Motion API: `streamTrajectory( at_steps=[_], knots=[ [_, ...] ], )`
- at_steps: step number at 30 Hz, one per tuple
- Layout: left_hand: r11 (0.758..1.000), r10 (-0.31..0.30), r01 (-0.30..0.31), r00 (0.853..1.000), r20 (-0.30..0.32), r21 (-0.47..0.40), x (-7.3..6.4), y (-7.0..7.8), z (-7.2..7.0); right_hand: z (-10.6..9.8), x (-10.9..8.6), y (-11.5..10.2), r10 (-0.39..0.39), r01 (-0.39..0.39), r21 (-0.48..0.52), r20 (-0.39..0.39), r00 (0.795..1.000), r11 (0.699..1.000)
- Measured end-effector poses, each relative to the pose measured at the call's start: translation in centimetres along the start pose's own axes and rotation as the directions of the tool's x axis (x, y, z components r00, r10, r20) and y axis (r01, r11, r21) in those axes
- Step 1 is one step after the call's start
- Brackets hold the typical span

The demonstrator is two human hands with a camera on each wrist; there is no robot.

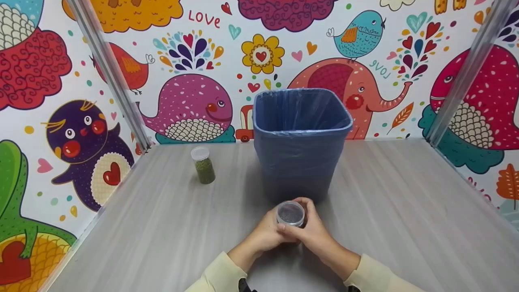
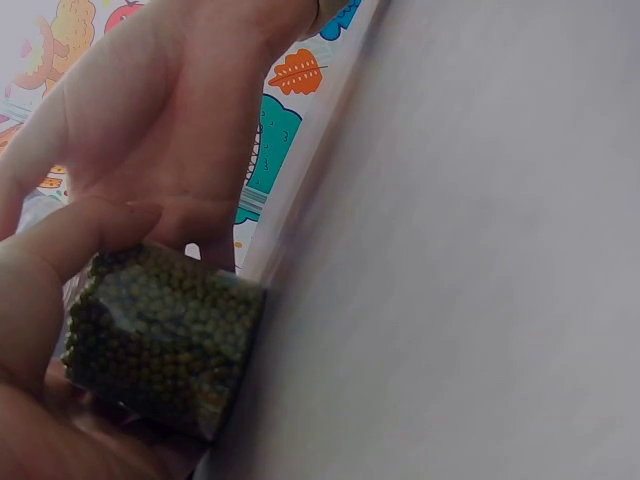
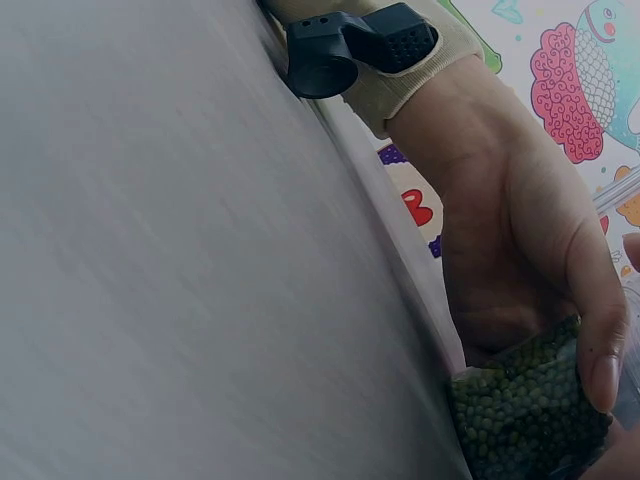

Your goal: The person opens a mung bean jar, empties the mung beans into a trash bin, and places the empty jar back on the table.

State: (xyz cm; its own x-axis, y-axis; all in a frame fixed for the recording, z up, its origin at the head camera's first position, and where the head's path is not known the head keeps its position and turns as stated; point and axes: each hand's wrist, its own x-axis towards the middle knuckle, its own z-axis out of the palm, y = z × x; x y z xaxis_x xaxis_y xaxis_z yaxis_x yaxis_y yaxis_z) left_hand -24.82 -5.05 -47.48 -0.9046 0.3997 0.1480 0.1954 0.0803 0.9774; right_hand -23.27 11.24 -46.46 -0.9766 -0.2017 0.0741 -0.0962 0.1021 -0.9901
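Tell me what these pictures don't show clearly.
Head view: floor of the blue squarish plastic bin, hidden by its front wall.
Head view: lower side of clear round plastic jar, covered by left hand and right hand.
Left wrist view: jar's top, mostly behind both hands.

Near jar (image 1: 290, 214): clasped between left grip (image 1: 264, 233) and right grip (image 1: 315, 230), just before the bin (image 1: 299, 170); beans (image 2: 165, 335) contained inside.
Bin: set on the counter (image 1: 162, 235), lined with a bag (image 1: 288, 109), backed by the wall (image 1: 194, 107).
Far jar (image 1: 204, 166): stood on the counter, left of the bin, apart from it.
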Motion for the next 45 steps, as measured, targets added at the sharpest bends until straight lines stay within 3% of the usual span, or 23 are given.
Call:
streamTrajectory(
  at_steps=[18,26,38,45],
  knots=[
    [1.0,-0.015,0.015,1.0,-0.01,0.006,0.05,-0.19,-0.02,-0.16,0.06,-0.03,0.004,-0.004,0.004,0.026,1.0,1.0],
    [0.999,0.005,-0.004,1.0,-0.004,0.053,0.01,-0.15,0.02,-0.18,0.2,0.12,-0.047,0.047,0.006,0.062,0.997,0.999],
    [0.998,0.004,-0.003,1.0,-0.02,0.059,-0.06,-0.03,0.02,-0.22,0.23,0.22,-0.044,0.046,-0.022,0.058,0.997,0.999],
    [0.999,0.016,-0.015,1.0,-0.018,0.049,-0.05,0.07,0.05,-0.17,0.09,0.31,-0.053,0.053,-0.014,0.009,0.999,0.999]
  ],
)
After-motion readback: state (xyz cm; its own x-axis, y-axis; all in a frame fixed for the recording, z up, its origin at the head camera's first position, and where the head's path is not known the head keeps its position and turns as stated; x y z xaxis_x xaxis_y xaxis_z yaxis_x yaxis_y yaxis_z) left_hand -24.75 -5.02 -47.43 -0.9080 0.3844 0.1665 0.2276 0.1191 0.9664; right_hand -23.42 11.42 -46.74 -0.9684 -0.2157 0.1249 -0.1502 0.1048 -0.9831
